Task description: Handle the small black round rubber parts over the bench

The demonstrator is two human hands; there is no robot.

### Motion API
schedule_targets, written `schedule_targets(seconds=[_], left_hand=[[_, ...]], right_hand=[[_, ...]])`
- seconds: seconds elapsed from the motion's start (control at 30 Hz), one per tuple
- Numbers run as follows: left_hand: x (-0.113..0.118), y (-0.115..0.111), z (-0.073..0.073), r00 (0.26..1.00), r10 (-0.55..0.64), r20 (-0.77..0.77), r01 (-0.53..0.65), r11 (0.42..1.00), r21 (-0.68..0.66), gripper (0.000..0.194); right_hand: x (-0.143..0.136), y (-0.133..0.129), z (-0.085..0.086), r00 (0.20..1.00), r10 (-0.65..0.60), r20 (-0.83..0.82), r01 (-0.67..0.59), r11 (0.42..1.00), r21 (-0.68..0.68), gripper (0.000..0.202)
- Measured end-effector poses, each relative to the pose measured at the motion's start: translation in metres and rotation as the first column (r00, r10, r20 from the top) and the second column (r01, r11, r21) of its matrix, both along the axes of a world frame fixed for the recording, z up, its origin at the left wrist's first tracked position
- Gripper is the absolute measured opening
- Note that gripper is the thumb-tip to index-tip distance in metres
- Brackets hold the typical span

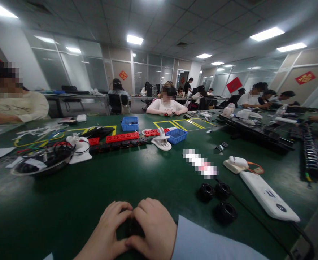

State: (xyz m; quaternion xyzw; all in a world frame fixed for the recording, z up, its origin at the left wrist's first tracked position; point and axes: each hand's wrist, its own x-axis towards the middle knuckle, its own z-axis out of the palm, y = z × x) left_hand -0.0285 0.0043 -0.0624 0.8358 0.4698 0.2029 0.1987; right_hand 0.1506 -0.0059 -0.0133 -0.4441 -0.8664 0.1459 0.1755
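Observation:
Near the front of the green table [94, 196], my left hand [108, 225] and my right hand [157, 225] meet with curled fingers. Their fingertips and thumbs come together around a small dark thing [134, 226], mostly hidden and too dim to name. To the right of my right hand lie three black ring-shaped parts, a left one [207, 191], a back one [222, 190] and a front one [226, 212], apart from both hands.
A white power bank [268, 195] lies at right beside a cable. Farther back are a row of red and black socket modules [122, 138], blue bins [130, 124] [177, 135], a white clip stand [161, 141] and a metal bowl [39, 169]. A co-worker [166, 104] sits opposite.

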Motion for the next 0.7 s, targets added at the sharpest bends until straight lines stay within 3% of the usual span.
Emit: schedule_targets(seconds=[0.1,0.23,0.5,0.6,0.7], left_hand=[[0.001,0.001,0.003,1.000,0.016,-0.009,-0.016,1.000,-0.009,0.031],[0.006,-0.001,0.008,1.000,0.008,-0.015,-0.008,1.000,-0.017,0.024],[0.010,-0.008,0.014,0.999,0.033,0.009,-0.033,0.998,0.044,0.018],[0.010,-0.007,0.013,0.999,0.021,0.025,-0.021,0.999,0.035,0.019],[0.009,-0.006,0.012,0.999,-0.001,0.041,0.001,1.000,0.018,0.026]], right_hand=[[0.006,0.000,0.003,0.985,0.154,-0.075,-0.149,0.987,0.064,0.024],[0.007,0.001,-0.001,0.948,0.265,-0.175,-0.254,0.964,0.082,0.022],[0.003,-0.009,-0.001,0.899,0.368,-0.239,-0.341,0.929,0.148,0.014],[0.003,-0.012,0.002,0.919,0.297,-0.259,-0.239,0.943,0.233,0.012],[0.003,-0.010,0.004,0.962,0.082,-0.259,-0.014,0.967,0.253,0.009]])
